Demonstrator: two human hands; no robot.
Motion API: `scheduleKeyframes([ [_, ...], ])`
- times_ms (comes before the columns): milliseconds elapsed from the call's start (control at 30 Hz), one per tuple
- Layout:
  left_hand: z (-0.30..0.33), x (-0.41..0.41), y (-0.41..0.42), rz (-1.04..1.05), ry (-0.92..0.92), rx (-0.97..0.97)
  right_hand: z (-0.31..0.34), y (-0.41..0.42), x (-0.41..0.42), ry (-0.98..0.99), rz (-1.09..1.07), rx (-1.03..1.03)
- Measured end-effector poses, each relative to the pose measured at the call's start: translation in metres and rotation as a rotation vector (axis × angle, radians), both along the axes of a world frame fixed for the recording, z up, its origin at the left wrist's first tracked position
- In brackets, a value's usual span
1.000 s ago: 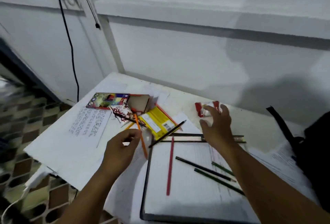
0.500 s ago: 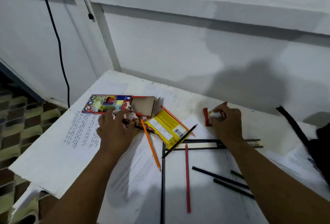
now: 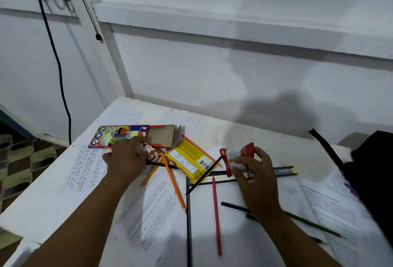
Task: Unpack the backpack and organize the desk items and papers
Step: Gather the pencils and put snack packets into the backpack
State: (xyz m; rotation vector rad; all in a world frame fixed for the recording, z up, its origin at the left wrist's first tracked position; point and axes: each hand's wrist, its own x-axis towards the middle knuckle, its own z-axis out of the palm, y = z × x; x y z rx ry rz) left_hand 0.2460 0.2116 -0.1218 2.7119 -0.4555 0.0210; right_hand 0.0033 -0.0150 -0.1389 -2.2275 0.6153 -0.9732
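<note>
At the far left we see a black cable [image 3: 57, 71] hanging down the white wall beside the white desk [image 3: 42, 192]. On the desk's left part lies a handwritten sheet [image 3: 85, 169], and just beyond it a colourful pencil box [image 3: 119, 136] with its cardboard flap open. Our left hand [image 3: 125, 160] sits over the near end of that box, fingers curled onto a crumpled red-and-white wrapper [image 3: 146, 150] (whether they truly pinch it or only rest on it, we cannot tell). An orange pencil [image 3: 173, 183] slants down from there across a printed page [image 3: 148, 213], and a yellow packet [image 3: 189, 161] with a barcode lies just right of the hand, a black pencil [image 3: 204, 176] crossing its corner. A red pencil [image 3: 215, 213] lies on a lined pad [image 3: 204, 234] near the middle. Our right hand [image 3: 253, 173] is raised a little above the desk, thumb and fingers gripping a small red-and-white packet [image 3: 238, 156]. A dark ruler [image 3: 285, 170] shows behind it, a dark blue pencil [image 3: 234, 206] and a green pencil [image 3: 314, 225] emerge either side of the wrist, and more printed papers [image 3: 331, 207] spread rightward. The black backpack [image 3: 374, 171] sits at the right edge, well apart from both hands.
</note>
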Motion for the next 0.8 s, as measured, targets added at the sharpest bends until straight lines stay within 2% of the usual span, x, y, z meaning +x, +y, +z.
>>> scheduleKeyframes([
  [167,0.002,-0.011,0.003,-0.026,-0.066,-0.133,0.003,0.004,-0.028,-0.026,-0.018,0.058],
  [300,0.009,-0.023,0.008,-0.113,-0.225,-0.193,0.006,0.010,-0.045,-0.073,-0.019,0.117],
  [467,0.030,-0.043,0.012,-0.218,-0.507,-0.385,0.013,0.013,-0.069,-0.136,0.022,0.161],
  [633,0.042,-0.073,-0.016,-0.300,-0.657,-0.450,0.023,0.007,-0.100,-0.186,-0.004,0.267],
  [733,0.062,-0.112,-0.056,-0.391,-0.670,-0.570,0.033,-0.004,-0.130,-0.199,-0.027,0.255],
  [800,0.074,-0.146,-0.088,-0.469,-0.592,-0.680,0.039,-0.017,-0.155,-0.203,-0.044,0.252],
])
